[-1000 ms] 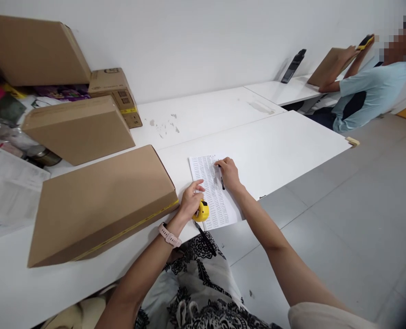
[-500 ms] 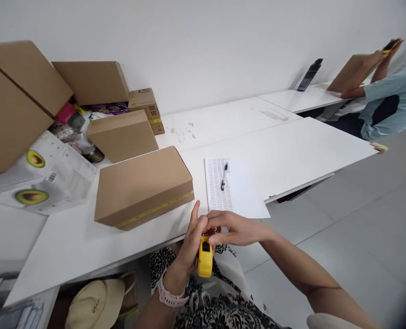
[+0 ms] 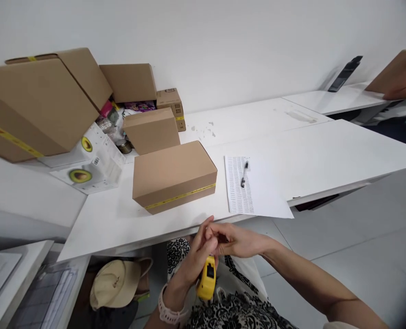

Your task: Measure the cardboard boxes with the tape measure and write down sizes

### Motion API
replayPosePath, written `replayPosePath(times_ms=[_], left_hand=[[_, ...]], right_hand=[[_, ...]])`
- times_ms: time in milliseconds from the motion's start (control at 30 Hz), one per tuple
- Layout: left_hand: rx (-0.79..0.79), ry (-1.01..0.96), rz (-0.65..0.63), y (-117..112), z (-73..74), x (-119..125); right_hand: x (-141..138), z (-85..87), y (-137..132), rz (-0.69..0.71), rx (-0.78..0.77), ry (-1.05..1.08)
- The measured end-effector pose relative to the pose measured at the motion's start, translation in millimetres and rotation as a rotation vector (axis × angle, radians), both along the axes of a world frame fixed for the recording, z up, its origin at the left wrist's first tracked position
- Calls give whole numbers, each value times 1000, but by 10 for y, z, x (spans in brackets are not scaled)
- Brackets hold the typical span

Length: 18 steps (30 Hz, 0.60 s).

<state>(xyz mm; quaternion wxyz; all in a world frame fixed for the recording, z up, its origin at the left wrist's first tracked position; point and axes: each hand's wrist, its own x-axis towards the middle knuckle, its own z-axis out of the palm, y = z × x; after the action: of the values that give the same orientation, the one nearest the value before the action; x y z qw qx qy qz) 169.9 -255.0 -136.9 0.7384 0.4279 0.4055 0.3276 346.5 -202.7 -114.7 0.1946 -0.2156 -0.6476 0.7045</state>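
Observation:
Low in front of my body, my left hand (image 3: 198,256) is wrapped around a yellow tape measure (image 3: 207,279). A dark patch shows on the upper part of its case. My right hand (image 3: 235,240) meets the left at the tape measure's front end, its fingers curled in and touching the left fingers. What lies between the right fingertips is hidden. Just beyond the hands, a closed cardboard box (image 3: 175,176) with yellow tape along its side rests on the white table (image 3: 107,228). Right of the box lies a printed paper sheet (image 3: 264,192) with a pen (image 3: 244,174) on it.
Several cardboard boxes (image 3: 151,130) and an avocado-printed white carton (image 3: 96,169) are stacked at the left. A beige cap (image 3: 115,283) sits on a shelf below. A black bottle-like object (image 3: 345,74) stands at the back right, near another person's arm (image 3: 403,91).
The view has swung left, so the table and boxes appear further right. Both hands stay together at the tape measure, which now tilts more. The other person is mostly out of frame.

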Motion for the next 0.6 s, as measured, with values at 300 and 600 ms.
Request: replayPosePath(times_ms=[300,600], left_hand=[[149,405,-375,87,288,-1383],[152,893,-141,1131,1323,-2483]], right_hand=[[611,709,652,-841,168,231],[127,654,1500,-966,235,195]])
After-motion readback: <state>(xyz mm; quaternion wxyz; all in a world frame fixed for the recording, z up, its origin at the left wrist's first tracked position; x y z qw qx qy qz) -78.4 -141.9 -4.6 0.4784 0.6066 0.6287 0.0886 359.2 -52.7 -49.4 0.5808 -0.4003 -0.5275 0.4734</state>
